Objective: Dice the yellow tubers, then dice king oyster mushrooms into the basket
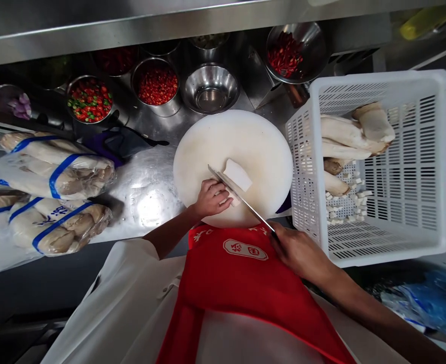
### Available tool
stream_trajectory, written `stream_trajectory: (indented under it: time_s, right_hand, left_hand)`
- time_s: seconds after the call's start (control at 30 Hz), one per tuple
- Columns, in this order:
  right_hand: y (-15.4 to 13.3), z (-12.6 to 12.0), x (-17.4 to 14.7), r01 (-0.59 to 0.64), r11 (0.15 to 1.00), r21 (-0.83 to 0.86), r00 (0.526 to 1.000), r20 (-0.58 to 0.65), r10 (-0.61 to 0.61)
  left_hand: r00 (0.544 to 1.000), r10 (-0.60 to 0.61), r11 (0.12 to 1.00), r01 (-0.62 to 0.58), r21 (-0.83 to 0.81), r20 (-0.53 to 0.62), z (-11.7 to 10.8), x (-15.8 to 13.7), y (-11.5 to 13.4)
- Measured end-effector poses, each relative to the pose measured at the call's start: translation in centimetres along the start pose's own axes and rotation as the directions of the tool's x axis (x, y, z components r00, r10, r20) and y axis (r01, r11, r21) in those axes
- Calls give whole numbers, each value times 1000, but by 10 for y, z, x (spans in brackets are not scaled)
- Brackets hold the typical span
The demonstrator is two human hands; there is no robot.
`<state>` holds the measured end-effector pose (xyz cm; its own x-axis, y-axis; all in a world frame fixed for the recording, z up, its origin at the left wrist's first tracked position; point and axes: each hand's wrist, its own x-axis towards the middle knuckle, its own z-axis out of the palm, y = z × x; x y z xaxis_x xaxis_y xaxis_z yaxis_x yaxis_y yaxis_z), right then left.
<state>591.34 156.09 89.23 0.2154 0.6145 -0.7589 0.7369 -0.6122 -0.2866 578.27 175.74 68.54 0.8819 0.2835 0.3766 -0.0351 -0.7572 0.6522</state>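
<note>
My right hand (297, 251) is wrapped round the handle of a kitchen knife (244, 201). The blade slants up and left over a round white cutting board (204, 136). Curled fingers of my left hand (211, 198) press a piece of white king oyster mushroom (235, 200) against the board, close beside the blade and on its near side. Beyond the blade lies a flat white mushroom slab (238, 175). Part of the held piece is hidden under my fingers and the knife.
A white plastic basket (443, 162) at right holds whole king oyster mushrooms (342, 134) and small white cubes (359, 202). Bagged mushrooms (65, 172) lie at left. Behind the board stand an empty steel bowl (211, 91) and bowls of chopped chillies (158, 86). A steel shelf edge (170, 25) crosses the top.
</note>
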Motion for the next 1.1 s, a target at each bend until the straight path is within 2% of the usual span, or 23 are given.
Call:
stream_trajectory:
  time_s: [0.17,0.3,0.47,0.6,0.73,0.87,1.0,1.1]
  right_hand:
    - [-11,24,55,-36,998,-49,999,-23,35]
    - [-7,33,68,-14,1000,-14,997,-80,13]
    - [3,48,53,51,991,122,981,-193,-27]
    - [3,56,33,118,972,203,934,-354,-39]
    - [8,53,13,37,950,311,853,-505,131]
    - [20,54,-3,-37,908,417,778,-559,288]
    - [29,67,-18,-37,866,498,741,-568,358]
    - [30,78,-25,-60,821,567,737,-529,420]
  left_hand:
    - [1000,-5,1000,5,7,-5,-4,1,-2]
    - [1000,16,997,-16,81,4,-11,1,-1]
    - [996,76,990,-69,123,-53,-15,-5,1]
    - [999,21,988,-15,155,-35,-12,-10,3]
    - [998,-48,990,41,138,49,-5,-1,7]
    - [997,-26,993,16,121,74,-3,17,12]
    - [998,-23,988,14,155,53,-6,36,13]
    - [981,84,975,-117,187,176,-5,48,5]
